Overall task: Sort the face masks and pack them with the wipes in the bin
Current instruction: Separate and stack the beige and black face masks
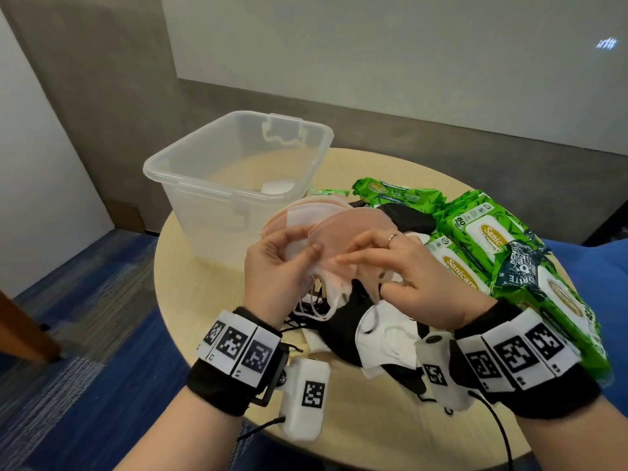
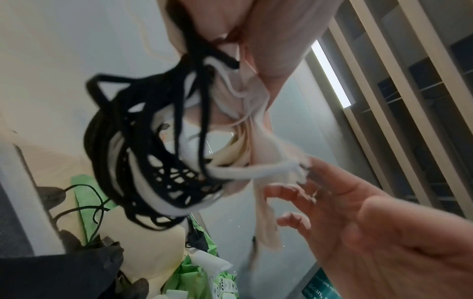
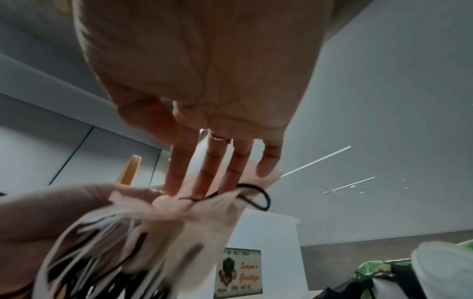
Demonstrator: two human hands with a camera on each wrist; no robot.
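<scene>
Round wooden table, blue carpet.

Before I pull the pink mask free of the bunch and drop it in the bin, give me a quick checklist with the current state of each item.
1. Left hand grips the mask bunch: ok.
2. Right hand fingers on the pink mask: ok, straight fingers touching, no pinch yet.
3. Ear loops free of tangles: not ok, black and white loops are knotted together.
4. Bin open and within sight: ok, lid off.
5. Bin has room: ok, only one small white item on its floor.
6. Wipes packs out of the path: ok, lying to the right.
</scene>
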